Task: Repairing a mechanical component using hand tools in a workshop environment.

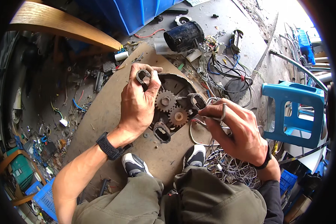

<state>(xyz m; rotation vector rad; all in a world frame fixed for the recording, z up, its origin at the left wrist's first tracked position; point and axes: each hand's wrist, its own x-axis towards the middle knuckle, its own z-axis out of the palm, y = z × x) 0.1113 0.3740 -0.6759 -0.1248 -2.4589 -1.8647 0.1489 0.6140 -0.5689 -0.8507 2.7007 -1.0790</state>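
Nearest lay the person's olive-green cloth trousers (127, 199), with black, white and grey shoes (194, 158) planted on a broad brown board (100, 119). Beside the right shoe spread a tangled heap of thin grey-white wires (227, 168). Just ahead of the feet, between the two hands, the dark, rounded metal gear housing (177, 83) lay on the board, its open side up, showing two toothed metal gears (165, 100) side by side, with oval-holed lugs jutting from its rim. The left hand (136, 106), a black fabric band (109, 146) on its wrist, was clamped on the housing's far-left lug, fingers curled about it. The right hand (237, 127) was beside the right-hand lug, thumb and fingers bent close together; a pale, flexible cord (191, 135) looped near them, though whether they pinched it could not be told. Off to the right stood a blue plastic stool (313, 115). Farther out lay loose black cables (227, 76), then a tipped black cylindrical container (184, 36) and, beyond it, a large blue plastic crate (138, 15).
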